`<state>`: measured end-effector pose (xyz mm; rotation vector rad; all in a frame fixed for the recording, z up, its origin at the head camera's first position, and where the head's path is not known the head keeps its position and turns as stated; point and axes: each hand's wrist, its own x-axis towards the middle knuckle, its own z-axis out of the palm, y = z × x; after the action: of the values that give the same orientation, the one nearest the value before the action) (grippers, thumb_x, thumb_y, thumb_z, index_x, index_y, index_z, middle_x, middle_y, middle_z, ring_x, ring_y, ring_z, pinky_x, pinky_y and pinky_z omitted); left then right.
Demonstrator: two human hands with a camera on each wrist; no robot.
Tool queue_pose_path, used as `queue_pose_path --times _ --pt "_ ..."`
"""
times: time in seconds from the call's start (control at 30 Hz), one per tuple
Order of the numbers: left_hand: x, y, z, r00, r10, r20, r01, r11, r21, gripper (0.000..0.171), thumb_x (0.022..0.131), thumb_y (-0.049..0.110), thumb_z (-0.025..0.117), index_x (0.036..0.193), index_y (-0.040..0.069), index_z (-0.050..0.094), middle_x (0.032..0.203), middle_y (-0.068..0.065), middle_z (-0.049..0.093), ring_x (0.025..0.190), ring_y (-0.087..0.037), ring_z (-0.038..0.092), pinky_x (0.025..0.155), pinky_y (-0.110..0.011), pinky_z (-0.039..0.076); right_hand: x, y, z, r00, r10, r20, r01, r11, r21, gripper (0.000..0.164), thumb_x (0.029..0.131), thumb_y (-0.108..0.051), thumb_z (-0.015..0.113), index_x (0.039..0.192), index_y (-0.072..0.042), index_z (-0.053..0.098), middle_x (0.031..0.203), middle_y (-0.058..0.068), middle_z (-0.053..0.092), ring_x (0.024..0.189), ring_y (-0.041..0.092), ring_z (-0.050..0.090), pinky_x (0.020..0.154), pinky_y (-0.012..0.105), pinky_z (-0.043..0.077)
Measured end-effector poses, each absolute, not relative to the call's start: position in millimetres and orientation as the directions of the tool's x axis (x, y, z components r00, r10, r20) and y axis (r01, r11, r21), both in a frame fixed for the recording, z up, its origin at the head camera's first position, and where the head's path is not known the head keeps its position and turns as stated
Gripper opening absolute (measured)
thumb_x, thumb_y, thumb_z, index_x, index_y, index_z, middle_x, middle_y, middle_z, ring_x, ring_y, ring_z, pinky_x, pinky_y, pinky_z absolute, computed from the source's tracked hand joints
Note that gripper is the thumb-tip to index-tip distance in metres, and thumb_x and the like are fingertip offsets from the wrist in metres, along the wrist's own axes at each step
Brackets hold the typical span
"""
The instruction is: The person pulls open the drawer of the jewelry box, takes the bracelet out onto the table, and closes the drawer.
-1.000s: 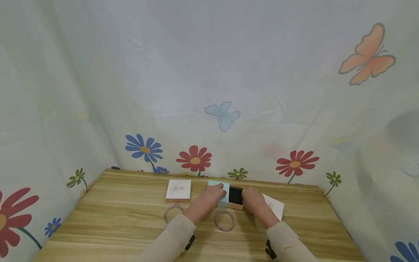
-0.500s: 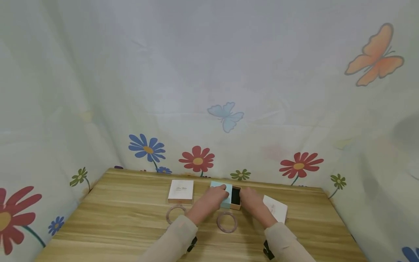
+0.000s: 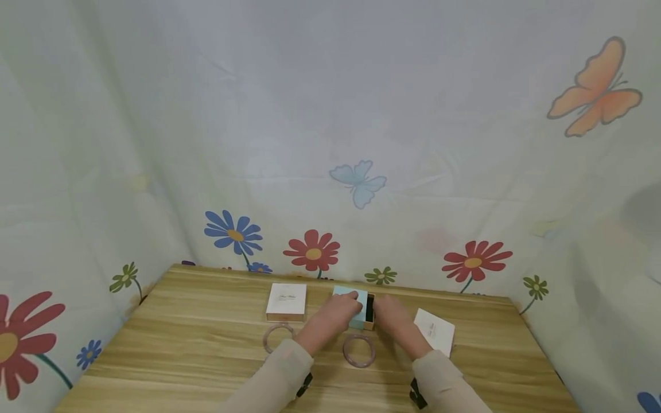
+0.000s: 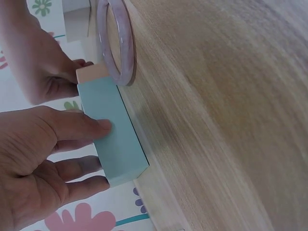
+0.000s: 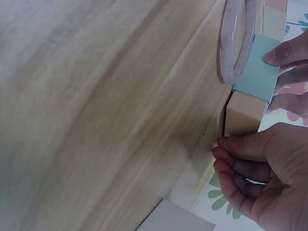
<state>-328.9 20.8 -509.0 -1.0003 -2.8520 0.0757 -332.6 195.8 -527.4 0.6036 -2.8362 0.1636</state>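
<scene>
A turquoise box sleeve [image 3: 347,291] lies near the back of the table, its inner drawer [image 5: 243,115] sticking out a little on the right with a dark lining. My left hand [image 3: 333,318] grips the sleeve, thumb on the front side and fingers behind, as the left wrist view shows. At the drawer's outer end, my right hand [image 3: 396,322] holds the edge between thumb and curled fingers. A pale lilac bangle [image 4: 126,50] lies flat on the table just in front of the box.
Left of my left hand stands a white box [image 3: 286,297] with gold lettering. A second bangle [image 3: 265,339] lies before it, partly behind my sleeve. Another white box [image 3: 435,330] sits askew right of my right hand. A flower-printed curtain [image 3: 268,189] hangs behind the table [image 3: 201,332].
The drawer has slid left into the turquoise sleeve, so less of its dark lining shows. My right hand moved left with it; my left hand stays on the sleeve.
</scene>
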Motion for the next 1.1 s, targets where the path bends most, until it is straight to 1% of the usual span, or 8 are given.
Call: queue_pose_path --times 0.17,0.27,0.4,0.6,0.8,0.9,1.03,1.1 --pt "-328.9 21.8 -508.7 -0.766 0.635 0.103 0.628 0.773 -0.090 0.026 0.083 0.008 0.084 0.103 0.022 0.077 0.104 0.003 0.061 0.087 -0.013 0.063 0.071 -0.032 0.056 -332.4 189.6 -527.6 -0.862 -0.426 0.275 -0.460 0.885 -0.071 0.013 0.087 0.003 0.067 0.079 -0.007 0.065 0.073 0.013 0.066 0.065 0.032 0.067 0.052 0.044 0.053" --pt "-329.6 22.6 -510.1 -0.763 0.637 0.113 0.630 0.771 -0.095 0.026 0.082 0.009 0.084 0.103 0.021 0.077 0.104 0.003 0.061 0.089 -0.013 0.064 0.072 -0.031 0.056 -331.6 187.8 -528.4 -0.855 -0.429 0.293 -0.468 0.880 -0.077 0.012 0.088 0.002 0.069 0.081 -0.007 0.065 0.074 0.014 0.066 0.066 0.034 0.067 0.052 0.045 0.052" --pt "-331.1 22.3 -511.5 -0.771 0.626 0.116 0.618 0.780 -0.101 0.025 0.082 0.010 0.085 0.102 0.021 0.077 0.101 0.003 0.060 0.088 -0.014 0.064 0.073 -0.032 0.056 -332.3 186.9 -530.3 -0.832 -0.446 0.329 -0.491 0.869 -0.064 0.012 0.085 0.002 0.071 0.080 -0.006 0.065 0.071 0.015 0.065 0.064 0.034 0.066 0.051 0.045 0.051" --pt "-329.8 20.3 -509.7 -0.772 0.625 0.118 0.619 0.781 -0.086 0.025 0.080 0.009 0.087 0.100 0.021 0.077 0.099 0.004 0.059 0.087 -0.013 0.063 0.071 -0.032 0.056 -332.2 185.0 -530.9 -0.832 -0.431 0.350 -0.479 0.876 -0.061 0.013 0.087 0.000 0.071 0.077 -0.006 0.064 0.069 0.014 0.065 0.061 0.033 0.066 0.049 0.044 0.051" --pt "-329.4 18.0 -508.9 -0.772 0.625 0.115 0.619 0.781 -0.082 0.024 0.081 0.009 0.086 0.100 0.021 0.077 0.098 0.004 0.058 0.087 -0.013 0.064 0.071 -0.032 0.056 -333.8 185.6 -531.7 -0.800 -0.464 0.380 -0.525 0.848 -0.071 0.013 0.088 0.002 0.070 0.078 -0.006 0.066 0.068 0.015 0.065 0.062 0.034 0.066 0.049 0.045 0.051" --pt "-330.4 17.0 -508.8 -0.768 0.628 0.122 0.624 0.778 -0.076 0.025 0.080 0.008 0.086 0.100 0.021 0.076 0.098 0.004 0.059 0.086 -0.013 0.063 0.070 -0.030 0.055 -336.1 187.5 -533.2 -0.797 -0.471 0.379 -0.536 0.840 -0.082 0.016 0.087 0.001 0.071 0.074 -0.005 0.067 0.067 0.013 0.066 0.061 0.031 0.066 0.051 0.043 0.052" --pt "-332.1 16.0 -507.5 -0.765 0.631 0.127 0.629 0.775 -0.057 0.028 0.079 0.007 0.086 0.101 0.021 0.077 0.099 0.003 0.060 0.084 -0.011 0.062 0.068 -0.026 0.053 -339.6 191.1 -534.9 -0.797 -0.483 0.362 -0.553 0.825 -0.117 0.021 0.088 -0.001 0.073 0.068 -0.006 0.070 0.065 0.007 0.067 0.058 0.019 0.062 0.052 0.037 0.051" --pt "-332.7 15.8 -505.8 -0.767 0.630 0.122 0.630 0.775 -0.044 0.030 0.078 0.006 0.087 0.102 0.020 0.077 0.100 0.003 0.060 0.085 -0.011 0.062 0.069 -0.025 0.053 -340.5 192.5 -533.8 -0.798 -0.493 0.346 -0.565 0.813 -0.145 0.021 0.089 -0.001 0.072 0.068 -0.006 0.071 0.065 0.005 0.067 0.057 0.014 0.058 0.053 0.033 0.049"
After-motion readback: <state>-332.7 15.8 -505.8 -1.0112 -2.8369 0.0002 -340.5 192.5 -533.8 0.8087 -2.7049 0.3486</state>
